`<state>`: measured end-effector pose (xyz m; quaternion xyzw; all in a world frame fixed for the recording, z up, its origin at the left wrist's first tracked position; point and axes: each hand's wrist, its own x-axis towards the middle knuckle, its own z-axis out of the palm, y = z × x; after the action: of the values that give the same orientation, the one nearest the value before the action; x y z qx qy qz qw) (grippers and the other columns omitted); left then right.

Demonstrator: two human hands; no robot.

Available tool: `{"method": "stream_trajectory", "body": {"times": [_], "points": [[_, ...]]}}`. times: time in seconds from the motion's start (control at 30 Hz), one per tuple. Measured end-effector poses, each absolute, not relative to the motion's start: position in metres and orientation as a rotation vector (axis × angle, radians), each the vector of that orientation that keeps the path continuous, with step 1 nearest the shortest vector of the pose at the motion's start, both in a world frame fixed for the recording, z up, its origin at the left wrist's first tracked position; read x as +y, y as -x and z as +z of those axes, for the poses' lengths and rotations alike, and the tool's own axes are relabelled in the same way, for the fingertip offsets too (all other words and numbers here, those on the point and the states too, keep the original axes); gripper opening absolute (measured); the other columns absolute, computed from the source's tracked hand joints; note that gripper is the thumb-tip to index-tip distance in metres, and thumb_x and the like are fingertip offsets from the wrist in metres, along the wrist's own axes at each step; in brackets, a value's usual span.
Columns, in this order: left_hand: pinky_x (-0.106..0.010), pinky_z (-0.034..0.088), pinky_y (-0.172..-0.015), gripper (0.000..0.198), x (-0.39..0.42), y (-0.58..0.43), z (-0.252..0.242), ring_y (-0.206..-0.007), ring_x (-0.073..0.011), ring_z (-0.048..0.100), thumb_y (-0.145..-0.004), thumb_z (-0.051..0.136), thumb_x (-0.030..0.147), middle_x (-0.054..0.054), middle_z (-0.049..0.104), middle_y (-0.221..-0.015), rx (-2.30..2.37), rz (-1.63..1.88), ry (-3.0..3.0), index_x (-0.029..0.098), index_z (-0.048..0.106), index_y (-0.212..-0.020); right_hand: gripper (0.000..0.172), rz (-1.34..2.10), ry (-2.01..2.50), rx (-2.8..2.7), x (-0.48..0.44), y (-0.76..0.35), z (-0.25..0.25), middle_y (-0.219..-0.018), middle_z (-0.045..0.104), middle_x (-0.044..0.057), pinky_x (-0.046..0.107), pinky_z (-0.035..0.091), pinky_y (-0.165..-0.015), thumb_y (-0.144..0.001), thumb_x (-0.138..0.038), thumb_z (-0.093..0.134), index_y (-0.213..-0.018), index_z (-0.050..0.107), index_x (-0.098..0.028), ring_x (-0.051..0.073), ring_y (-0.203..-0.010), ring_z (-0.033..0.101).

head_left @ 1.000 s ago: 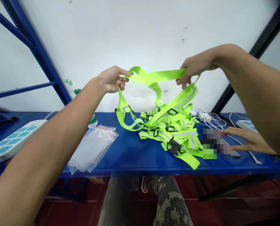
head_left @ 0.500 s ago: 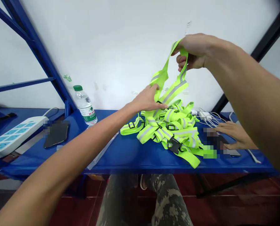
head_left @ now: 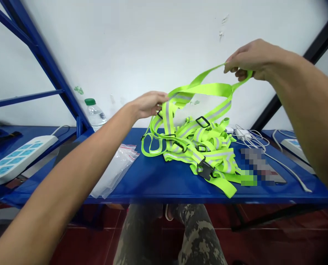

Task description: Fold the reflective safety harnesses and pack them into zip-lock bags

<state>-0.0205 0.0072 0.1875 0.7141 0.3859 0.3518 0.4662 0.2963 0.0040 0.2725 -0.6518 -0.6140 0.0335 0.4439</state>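
A neon-yellow reflective strap (head_left: 210, 90) with grey stripes is stretched between my two hands above the table. My left hand (head_left: 150, 103) grips its left part, fingers closed round the webbing beside a black slider. Higher up on the right, my right hand (head_left: 246, 62) is closed on the upper loop. Below lies a tangled pile of the same straps (head_left: 219, 156), with black adjusters and a black side-release buckle (head_left: 205, 169). The raised strap's lower parts run down into the pile, and where it ends I cannot tell.
Clear plastic zip bags (head_left: 116, 169) lie left of the pile on the blue table (head_left: 158, 184). A water bottle (head_left: 95, 114) stands behind my left forearm. Power strips (head_left: 20, 156), a phone-like flat object (head_left: 263, 167), white cables (head_left: 288, 169) and a charger are around the sides.
My hands have moved apart, left hand leftward and right hand rightward, spreading the strap wider. Another person's hand at the right has left the view. The plastic bags show more now.
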Motion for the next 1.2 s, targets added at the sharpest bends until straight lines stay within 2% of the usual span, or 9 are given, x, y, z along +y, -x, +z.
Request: {"method": "stream_trajectory", "body": {"times": [0.1, 0.23, 0.4, 0.6, 0.73, 0.87, 1.03, 1.1, 1.2], "points": [[-0.039, 0.054, -0.085, 0.019, 0.001, 0.026, 0.213, -0.09, -0.0223, 0.068, -0.082, 0.06, 0.031, -0.01, 0.068, -0.095, 0.971, 1.019, -1.821, 0.018, 0.06, -0.095, 0.016, 0.194, 1.829, -1.496, -0.008, -0.293, 0.261, -0.066, 0.055, 0.003, 0.03, 0.037, -0.056, -0.071, -0.016, 0.078, -0.083, 0.071, -0.011, 0.008, -0.056, 0.045], [-0.04, 0.053, -0.085, 0.031, -0.017, 0.01, 0.219, -0.095, -0.0265, 0.069, -0.087, 0.056, 0.044, -0.011, 0.069, -0.099, 0.951, 0.898, -1.995, 0.017, 0.061, -0.102, 0.009, 0.346, 1.601, -1.423, -0.018, -0.264, 0.254, -0.066, 0.055, 0.003, 0.03, 0.038, -0.053, -0.075, -0.011, 0.072, -0.075, 0.063, -0.014, 0.009, -0.053, 0.047], [-0.037, 0.049, -0.086, 0.048, -0.022, -0.029, 0.167, -0.101, -0.0281, 0.064, -0.072, 0.07, 0.053, -0.012, 0.068, -0.108, 1.057, 0.49, -2.478, 0.016, 0.064, -0.102, 0.014, 0.407, 1.297, -1.379, -0.029, -0.227, 0.267, -0.067, 0.056, 0.004, 0.029, 0.041, -0.051, -0.076, -0.01, 0.069, -0.071, 0.058, -0.017, 0.009, -0.051, 0.048], [-0.031, 0.048, -0.068, 0.025, -0.021, -0.039, 0.133, -0.07, -0.0173, 0.059, -0.083, 0.059, 0.04, -0.004, 0.061, -0.074, 0.952, 0.455, -2.282, 0.018, 0.056, -0.073, 0.01, 0.394, 1.304, -1.373, -0.04, -0.235, 0.268, -0.087, 0.067, 0.01, 0.03, 0.047, -0.059, -0.077, -0.014, 0.071, -0.08, 0.061, -0.014, 0.014, -0.065, 0.063], [-0.035, 0.052, -0.071, 0.015, -0.021, -0.031, 0.164, -0.07, -0.0178, 0.063, -0.085, 0.058, 0.032, -0.007, 0.065, -0.079, 0.754, 0.662, -1.784, 0.017, 0.056, -0.081, 0.046, 0.376, 1.442, -1.473, -0.042, -0.245, 0.251, -0.116, 0.067, 0.016, 0.041, 0.054, -0.082, -0.074, -0.021, 0.079, -0.116, 0.063, -0.008, 0.023, -0.093, 0.068], [-0.03, 0.052, -0.063, 0.013, -0.016, -0.027, 0.208, -0.055, -0.0133, 0.057, -0.089, 0.052, 0.028, -0.002, 0.059, -0.067, 0.625, 0.93, -1.482, 0.019, 0.051, -0.08, 0.067, 0.22, 1.347, -1.896, -0.054, -0.224, 0.224, -0.136, 0.059, 0.018, 0.049, 0.045, -0.107, -0.071, -0.033, 0.083, -0.129, 0.061, -0.008, 0.032, -0.126, 0.055], [-0.021, 0.025, -0.036, 0.023, -0.03, -0.019, 0.252, -0.037, -0.0066, 0.032, -0.093, 0.043, 0.023, 0.003, 0.049, -0.054, 0.556, 1.114, -1.351, 0.02, 0.043, -0.07, 0.115, 0.301, 1.421, -2.005, -0.051, -0.19, 0.169, -0.15, 0.044, 0.02, 0.056, 0.039, -0.113, -0.058, -0.034, 0.089, -0.154, 0.029, -0.012, 0.042, -0.136, 0.044], [-0.021, 0.017, -0.034, 0.025, -0.039, -0.011, 0.264, -0.036, -0.0049, 0.024, -0.094, 0.04, 0.021, 0.004, 0.047, -0.052, 0.514, 1.15, -1.328, 0.019, 0.039, -0.069, 0.116, 0.242, 1.485, -1.904, -0.041, -0.189, 0.149, -0.154, 0.036, 0.024, 0.055, 0.035, -0.116, -0.06, -0.033, 0.087, -0.155, 0.025, -0.008, 0.042, -0.141, 0.038], [-0.02, 0.013, -0.033, 0.028, -0.048, 0.0, 0.275, -0.037, -0.0035, 0.019, -0.095, 0.038, 0.022, 0.004, 0.045, -0.052, 0.447, 1.163, -1.329, 0.019, 0.036, -0.067, 0.108, 0.599, 1.518, -1.846, -0.029, -0.19, 0.129, -0.146, 0.047, 0.024, 0.054, 0.045, -0.107, -0.07, -0.049, 0.08, -0.154, 0.025, -0.01, 0.038, -0.13, 0.052]]}}
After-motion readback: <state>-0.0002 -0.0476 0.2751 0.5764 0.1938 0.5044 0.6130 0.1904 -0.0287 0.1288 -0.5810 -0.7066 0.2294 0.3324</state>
